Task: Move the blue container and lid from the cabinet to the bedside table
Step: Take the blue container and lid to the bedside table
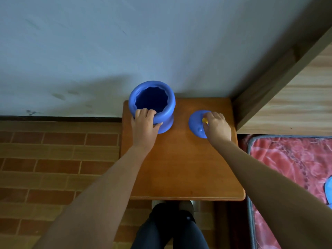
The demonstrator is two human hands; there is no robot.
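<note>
Blue container (152, 103) stands upright on the desk (179, 168), its near rim clamped by the left hand (143, 124), fingers inside, thumb outside. Right of it, the right hand (217, 125) pinches the yellow knob (205, 120) of the lid (196, 123), hiding the lid's right edge.
</note>
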